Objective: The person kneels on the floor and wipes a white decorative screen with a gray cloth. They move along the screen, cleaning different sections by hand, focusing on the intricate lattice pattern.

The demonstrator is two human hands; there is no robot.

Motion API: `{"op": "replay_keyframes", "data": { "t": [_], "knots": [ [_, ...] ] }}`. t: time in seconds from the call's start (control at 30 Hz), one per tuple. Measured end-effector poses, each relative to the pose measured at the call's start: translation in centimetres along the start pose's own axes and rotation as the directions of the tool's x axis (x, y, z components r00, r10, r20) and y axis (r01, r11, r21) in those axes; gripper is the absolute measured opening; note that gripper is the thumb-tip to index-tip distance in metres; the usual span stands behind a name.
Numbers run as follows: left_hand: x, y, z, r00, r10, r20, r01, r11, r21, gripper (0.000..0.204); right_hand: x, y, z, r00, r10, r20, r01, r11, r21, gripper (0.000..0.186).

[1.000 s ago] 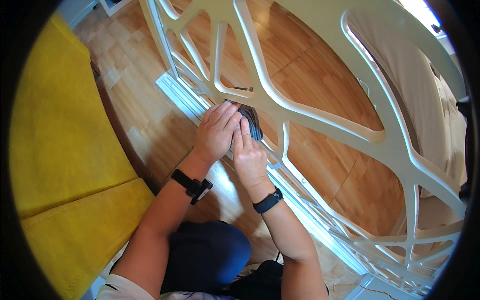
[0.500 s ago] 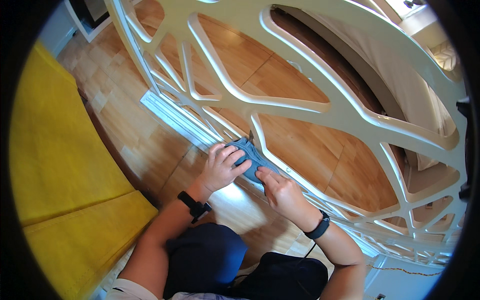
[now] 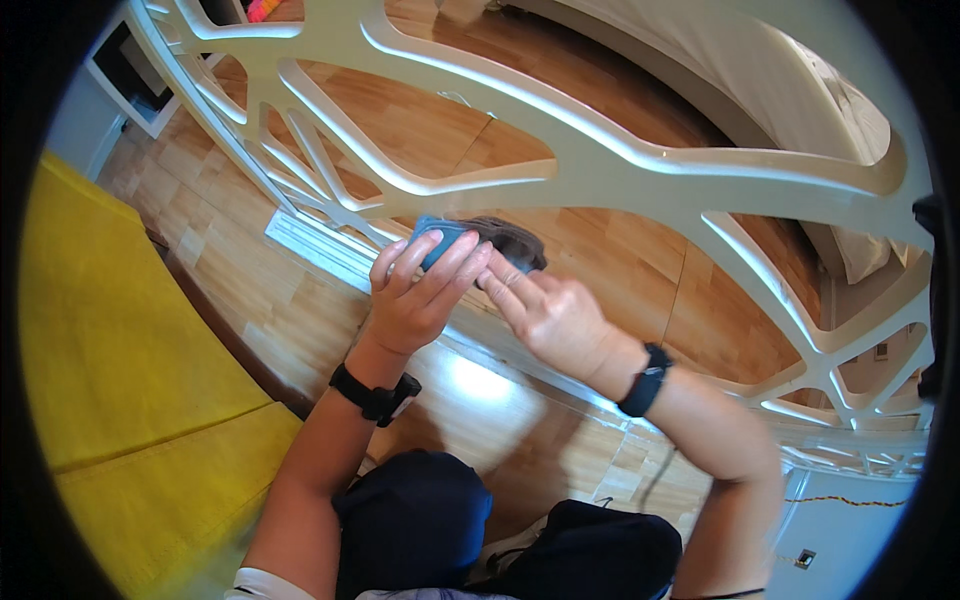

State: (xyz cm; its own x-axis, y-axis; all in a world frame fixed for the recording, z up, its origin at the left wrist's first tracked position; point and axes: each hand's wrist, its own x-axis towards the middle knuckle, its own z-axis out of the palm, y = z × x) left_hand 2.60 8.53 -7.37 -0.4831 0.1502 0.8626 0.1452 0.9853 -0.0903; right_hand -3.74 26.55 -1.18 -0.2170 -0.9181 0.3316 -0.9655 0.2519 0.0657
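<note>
A blue-grey cloth (image 3: 510,242), bunched up and with a darker brownish side showing, is between my two hands in front of the white lattice screen (image 3: 620,170). My left hand (image 3: 425,285) has its fingers bent over the bluer end of the cloth. The fingers of my right hand (image 3: 550,315) are pressed together at its lower edge, close to my left fingertips. Part of the cloth is hidden behind the fingers. Each wrist wears a black band.
On the left stands a yellow upholstered seat (image 3: 150,340). A pale floor track (image 3: 320,250) runs along the foot of the screen over the wood-look floor (image 3: 225,265). Past the screen is a bed-like piece with pale fabric (image 3: 800,90). My knees (image 3: 415,515) are below.
Both hands have raised the cloth from the screen's lower rail. The cloth is now turned, with its darker side showing. The view has shifted slightly.
</note>
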Motion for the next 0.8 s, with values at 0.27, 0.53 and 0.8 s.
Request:
{"op": "replay_keyframes", "data": {
  "t": [0.27, 0.53, 0.8],
  "knots": [
    [-1.3, 3.3, 0.7, 0.969, 0.099, 0.225, -0.06, 0.983, -0.174, 0.033, -1.4, 1.3, -8.3, 0.799, 0.012, 0.602, 0.021, 0.999, -0.047, 0.031],
    [1.0, 0.6, -0.5, 0.996, 0.074, 0.039, -0.074, 0.997, -0.013, 0.027, -3.9, -0.6, 1.0, 0.974, 0.126, -0.188, -0.115, 0.991, 0.068, 0.058],
    [-0.6, 1.8, 1.4, 0.94, 0.201, 0.274, -0.175, 0.978, -0.116, 0.032, -5.9, -3.9, 8.3, 0.884, 0.417, -0.21, -0.423, 0.906, 0.016, 0.051]
  ]
}}
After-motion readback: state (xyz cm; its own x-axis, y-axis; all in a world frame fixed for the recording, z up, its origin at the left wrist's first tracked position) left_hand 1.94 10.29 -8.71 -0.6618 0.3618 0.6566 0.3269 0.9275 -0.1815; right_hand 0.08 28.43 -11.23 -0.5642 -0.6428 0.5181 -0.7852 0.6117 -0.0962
